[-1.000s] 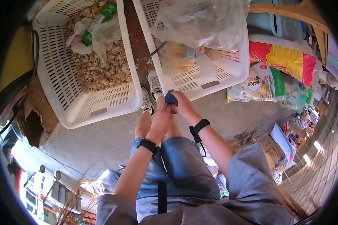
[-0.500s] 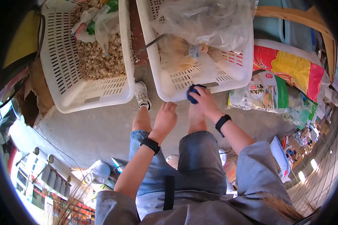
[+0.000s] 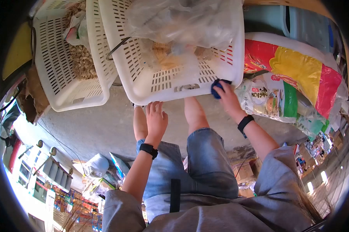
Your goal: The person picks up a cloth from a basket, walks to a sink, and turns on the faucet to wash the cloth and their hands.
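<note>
My right hand (image 3: 228, 99) is closed on a dark blue cloth (image 3: 217, 89), pressed against the front rim of a white slatted plastic basket (image 3: 164, 96) near its right corner. Toward the left corner of that rim is my left hand (image 3: 156, 119), fingers stretched forward with the tips right at the edge and the thumb apart. Inside the basket, a large sheet of clear plastic (image 3: 186, 23) lies over tan, partly wrapped contents (image 3: 162, 54). Part of a shoe shows through the handle slot.
A second white basket (image 3: 77, 101) on the left holds brown flaky pieces (image 3: 82, 63) and plastic bags. To the right lie a red and yellow sack (image 3: 294, 62) and a white and green printed bag (image 3: 265, 94). Pale blue bins (image 3: 310, 29) stand behind them.
The right-hand basket now sits further left in view and overlaps the other basket. My right hand has moved right along the rim with the cloth. My left hand's fingers have straightened.
</note>
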Action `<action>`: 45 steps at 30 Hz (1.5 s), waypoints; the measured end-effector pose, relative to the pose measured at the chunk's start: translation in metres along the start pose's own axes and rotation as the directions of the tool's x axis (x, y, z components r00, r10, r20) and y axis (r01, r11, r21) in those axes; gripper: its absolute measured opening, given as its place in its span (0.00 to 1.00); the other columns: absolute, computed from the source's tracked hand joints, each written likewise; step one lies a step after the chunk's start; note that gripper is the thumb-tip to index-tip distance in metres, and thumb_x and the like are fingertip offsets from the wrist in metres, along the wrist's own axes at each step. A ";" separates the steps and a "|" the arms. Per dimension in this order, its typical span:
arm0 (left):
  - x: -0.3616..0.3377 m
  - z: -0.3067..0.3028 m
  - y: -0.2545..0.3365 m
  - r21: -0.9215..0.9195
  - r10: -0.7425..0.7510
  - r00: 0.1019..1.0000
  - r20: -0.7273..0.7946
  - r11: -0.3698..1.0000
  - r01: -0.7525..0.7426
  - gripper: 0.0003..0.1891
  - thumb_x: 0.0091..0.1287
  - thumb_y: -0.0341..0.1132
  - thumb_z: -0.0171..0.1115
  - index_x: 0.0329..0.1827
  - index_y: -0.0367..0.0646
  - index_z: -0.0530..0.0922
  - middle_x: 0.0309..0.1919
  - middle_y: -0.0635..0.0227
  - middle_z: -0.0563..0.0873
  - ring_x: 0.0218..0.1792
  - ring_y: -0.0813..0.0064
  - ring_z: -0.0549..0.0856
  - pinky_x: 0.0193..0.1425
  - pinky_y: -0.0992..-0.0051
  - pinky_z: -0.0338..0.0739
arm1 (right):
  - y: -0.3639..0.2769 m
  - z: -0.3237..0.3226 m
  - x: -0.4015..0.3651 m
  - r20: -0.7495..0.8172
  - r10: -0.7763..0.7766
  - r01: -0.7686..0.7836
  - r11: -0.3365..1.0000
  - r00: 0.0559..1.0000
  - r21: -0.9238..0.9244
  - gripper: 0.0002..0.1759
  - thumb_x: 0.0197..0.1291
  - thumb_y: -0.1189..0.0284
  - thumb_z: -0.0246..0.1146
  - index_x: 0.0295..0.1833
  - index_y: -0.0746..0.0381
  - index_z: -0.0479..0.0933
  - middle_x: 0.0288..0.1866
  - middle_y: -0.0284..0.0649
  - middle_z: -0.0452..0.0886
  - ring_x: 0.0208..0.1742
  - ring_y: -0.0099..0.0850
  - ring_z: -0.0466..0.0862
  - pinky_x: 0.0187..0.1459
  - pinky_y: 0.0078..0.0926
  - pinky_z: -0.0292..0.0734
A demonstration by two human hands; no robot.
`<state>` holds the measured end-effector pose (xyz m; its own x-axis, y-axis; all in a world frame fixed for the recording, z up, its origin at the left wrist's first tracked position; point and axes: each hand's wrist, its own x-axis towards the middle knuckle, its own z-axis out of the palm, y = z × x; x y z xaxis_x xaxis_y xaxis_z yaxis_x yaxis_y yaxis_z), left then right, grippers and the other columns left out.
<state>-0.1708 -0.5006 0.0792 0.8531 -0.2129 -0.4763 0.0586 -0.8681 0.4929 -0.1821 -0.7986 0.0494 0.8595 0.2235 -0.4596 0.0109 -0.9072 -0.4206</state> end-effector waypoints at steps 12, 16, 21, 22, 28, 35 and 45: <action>0.027 0.026 0.055 -0.220 -0.051 0.998 0.026 0.974 0.056 0.17 0.51 0.25 0.53 0.47 0.37 0.70 0.48 0.55 0.73 0.51 0.55 0.70 0.56 0.64 0.64 | -0.077 0.015 0.069 0.241 -0.133 0.028 0.918 0.961 0.395 0.22 0.39 0.78 0.60 0.46 0.58 0.70 0.44 0.46 0.71 0.44 0.45 0.74 0.44 0.37 0.71; 0.035 0.032 0.076 -0.194 -0.073 0.995 0.068 0.977 0.084 0.17 0.52 0.27 0.53 0.47 0.38 0.70 0.48 0.57 0.74 0.52 0.56 0.70 0.58 0.64 0.63 | -0.052 0.001 0.073 0.328 -0.146 0.013 0.926 0.933 0.377 0.21 0.37 0.78 0.59 0.43 0.60 0.70 0.42 0.45 0.73 0.44 0.44 0.74 0.44 0.35 0.71; 0.041 0.040 0.084 -0.076 -0.045 0.996 0.071 0.996 0.051 0.17 0.52 0.30 0.55 0.47 0.40 0.71 0.49 0.60 0.74 0.53 0.58 0.70 0.57 0.64 0.64 | -0.012 -0.022 0.067 0.335 -0.156 0.062 0.959 0.929 0.277 0.13 0.43 0.77 0.56 0.39 0.58 0.70 0.37 0.45 0.73 0.39 0.46 0.75 0.39 0.41 0.71; 0.041 0.040 0.084 -0.085 -0.044 0.996 0.081 0.995 0.051 0.17 0.52 0.30 0.55 0.47 0.40 0.71 0.48 0.60 0.75 0.52 0.59 0.70 0.56 0.64 0.64 | -0.006 -0.028 0.065 0.356 -0.121 0.043 0.974 0.927 0.220 0.13 0.43 0.77 0.55 0.39 0.58 0.71 0.37 0.45 0.73 0.39 0.46 0.75 0.39 0.41 0.71; 0.059 0.040 0.080 -0.147 -0.073 0.974 0.216 0.983 0.107 0.17 0.52 0.30 0.56 0.46 0.40 0.72 0.47 0.60 0.76 0.51 0.59 0.71 0.55 0.64 0.65 | 0.044 -0.056 0.060 0.346 -0.198 0.275 0.943 0.917 -0.189 0.10 0.42 0.76 0.56 0.35 0.63 0.74 0.41 0.45 0.73 0.49 0.44 0.72 0.50 0.39 0.67; 0.068 0.071 0.086 -0.037 0.011 0.967 0.256 0.999 -0.001 0.19 0.55 0.34 0.55 0.52 0.45 0.70 0.54 0.60 0.72 0.59 0.57 0.66 0.61 0.63 0.61 | 0.041 -0.048 0.069 0.613 -0.014 0.220 0.940 0.790 -0.261 0.11 0.44 0.77 0.53 0.35 0.68 0.75 0.44 0.53 0.74 0.51 0.48 0.70 0.52 0.39 0.67; 0.076 0.070 0.064 -0.066 0.100 0.947 0.306 0.994 -0.083 0.20 0.57 0.36 0.55 0.54 0.46 0.69 0.54 0.60 0.72 0.58 0.56 0.67 0.61 0.61 0.59 | 0.063 0.006 0.101 0.692 0.031 0.392 0.805 0.721 -0.445 0.12 0.47 0.75 0.52 0.36 0.67 0.78 0.40 0.49 0.77 0.49 0.49 0.72 0.49 0.40 0.69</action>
<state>-0.1388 -0.6035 0.0232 0.6548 -0.4255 -0.6247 0.0215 -0.8157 0.5781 -0.0975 -0.8307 -0.0280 0.2668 0.3799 -0.8857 0.5732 -0.8013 -0.1711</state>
